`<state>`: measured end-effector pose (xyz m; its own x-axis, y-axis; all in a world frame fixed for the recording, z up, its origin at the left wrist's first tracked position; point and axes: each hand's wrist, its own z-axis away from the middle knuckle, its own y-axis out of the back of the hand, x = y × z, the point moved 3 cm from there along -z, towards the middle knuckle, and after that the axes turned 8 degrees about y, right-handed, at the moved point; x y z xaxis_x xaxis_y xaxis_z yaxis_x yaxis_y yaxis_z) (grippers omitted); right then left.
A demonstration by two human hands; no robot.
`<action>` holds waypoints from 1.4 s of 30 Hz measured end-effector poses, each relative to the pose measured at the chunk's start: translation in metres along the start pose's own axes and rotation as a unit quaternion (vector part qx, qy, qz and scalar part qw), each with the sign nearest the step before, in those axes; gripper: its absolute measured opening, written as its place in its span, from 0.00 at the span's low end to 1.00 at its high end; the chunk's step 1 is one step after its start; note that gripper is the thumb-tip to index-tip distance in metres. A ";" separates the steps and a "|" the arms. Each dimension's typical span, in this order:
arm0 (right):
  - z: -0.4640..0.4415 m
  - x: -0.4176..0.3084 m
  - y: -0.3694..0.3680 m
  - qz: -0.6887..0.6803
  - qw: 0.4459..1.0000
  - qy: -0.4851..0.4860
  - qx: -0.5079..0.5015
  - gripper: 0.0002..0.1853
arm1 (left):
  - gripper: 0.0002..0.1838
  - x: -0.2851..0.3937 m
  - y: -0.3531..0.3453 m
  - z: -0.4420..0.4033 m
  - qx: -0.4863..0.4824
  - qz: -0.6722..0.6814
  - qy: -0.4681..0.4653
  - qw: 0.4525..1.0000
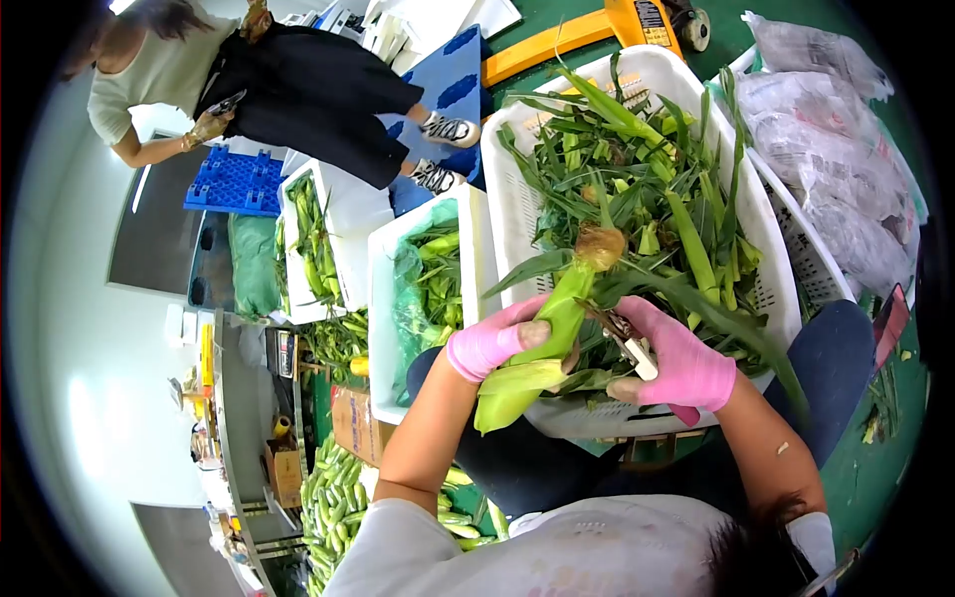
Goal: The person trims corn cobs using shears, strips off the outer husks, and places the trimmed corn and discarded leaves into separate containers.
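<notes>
My left hand (489,343), in a pink glove with bare fingertips, is closed round a green ear of corn (565,316). The ear is in its husk, tilted, with brown silk (600,247) at its upper end. My right hand (686,356), gloved the same way, grips pruning shears (637,353) with a pale handle. Their blades lie close beside the husk; whether they touch it I cannot tell. Under both hands stands a white plastic crate (517,169) heaped with green husks and leaves (637,199).
Left of the crate, a white foam box (381,289) holds corn. Many peeled ears (338,497) lie on the floor at lower left. Bagged goods (826,139) are stacked at right. A yellow pallet jack (637,25) and another person (298,90) are at the back.
</notes>
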<state>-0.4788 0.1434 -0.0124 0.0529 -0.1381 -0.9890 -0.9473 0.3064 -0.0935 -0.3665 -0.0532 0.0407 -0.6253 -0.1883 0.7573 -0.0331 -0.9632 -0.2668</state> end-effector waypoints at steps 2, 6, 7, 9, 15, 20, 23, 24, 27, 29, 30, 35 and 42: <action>0.001 0.009 -0.006 -0.005 1.000 0.015 -0.023 0.49 | 0.43 -0.007 -0.003 0.000 -0.064 0.076 0.014 0.995; -0.002 -0.001 -0.005 0.016 0.998 0.021 -0.056 0.48 | 0.44 -0.022 -0.006 0.002 -0.135 0.177 0.069 0.972; 0.000 0.009 -0.010 -0.007 0.999 0.027 -0.037 0.48 | 0.44 -0.025 -0.008 0.002 -0.148 0.207 0.066 0.965; 0.005 0.010 -0.017 -0.154 0.988 0.005 -0.002 0.46 | 0.43 -0.032 -0.013 0.001 -0.173 0.266 0.059 0.946; 0.001 0.016 -0.007 0.100 0.990 0.092 -0.027 0.40 | 0.42 -0.055 -0.012 0.001 -0.284 0.368 0.100 0.880; -0.005 -0.004 -0.003 0.122 0.990 0.055 -0.037 0.22 | 0.43 -0.054 0.000 0.007 -0.219 0.321 0.135 0.911; -0.002 0.002 -0.014 -0.048 0.997 -0.051 0.028 0.13 | 0.39 -0.029 0.003 0.009 -0.181 0.171 0.098 0.964; -0.002 0.003 -0.015 -0.107 0.988 -0.103 0.052 0.11 | 0.38 -0.023 0.006 0.007 -0.130 0.093 0.071 0.985; -0.004 -0.003 -0.003 -0.267 0.950 -0.106 0.120 0.13 | 0.33 -0.003 -0.001 -0.005 0.019 -0.116 -0.025 0.993; -0.002 -0.001 0.004 -0.336 0.918 -0.082 0.193 0.17 | 0.32 0.008 -0.010 -0.013 0.160 -0.279 -0.148 0.935; 0.000 -0.005 0.010 -0.294 0.929 -0.071 0.214 0.19 | 0.32 0.012 -0.015 -0.018 0.227 -0.350 -0.208 0.885; -0.002 -0.016 0.025 -0.163 0.933 0.054 0.316 0.29 | 0.21 0.018 -0.056 -0.057 0.345 -0.420 -0.256 0.799; 0.012 -0.028 0.065 -0.040 0.934 0.175 0.310 0.35 | 0.09 0.002 -0.052 -0.092 0.396 -0.526 -0.416 0.628</action>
<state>-0.5383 0.1789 0.0078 -0.0925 -0.4498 -0.8883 -0.5747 0.7527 -0.3213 -0.4372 0.0143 0.0013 0.0522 0.9132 0.4041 0.5169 -0.3709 0.7715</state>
